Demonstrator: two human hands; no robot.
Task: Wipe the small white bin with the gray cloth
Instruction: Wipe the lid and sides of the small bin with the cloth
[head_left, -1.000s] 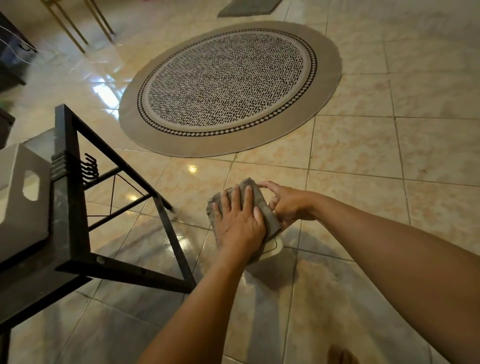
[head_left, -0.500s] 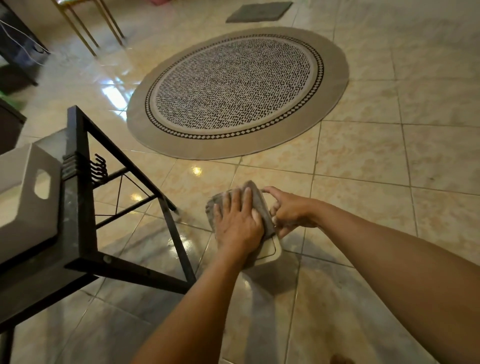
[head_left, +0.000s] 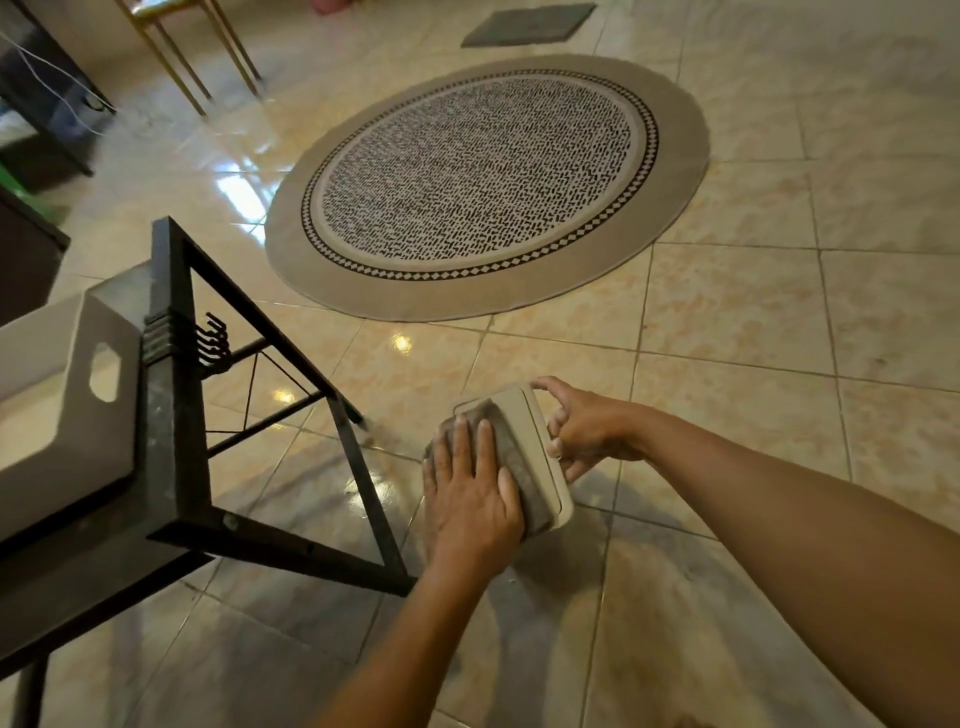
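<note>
I hold the small white bin (head_left: 537, 441) in the air above the tiled floor, its flat bottom face turned up toward me. My right hand (head_left: 589, 428) grips the bin's right edge. My left hand (head_left: 472, 493) lies flat on the gray cloth (head_left: 519, 467), pressing it against the bin's face. The cloth covers the left and lower part of that face, and the upper right strip of the bin shows bare. Most of the bin's body is hidden under the cloth and my hands.
A black metal-framed table (head_left: 171, 415) stands at the left, with a larger white bin (head_left: 62, 395) with a handle hole on it. A round patterned rug (head_left: 488, 182) lies on the floor ahead. Gold chair legs (head_left: 192, 57) and dark furniture are at the far left.
My left hand and the cloth have slid down and left across the bin, uncovering its upper right part. My right hand's grip stays on the right edge.
</note>
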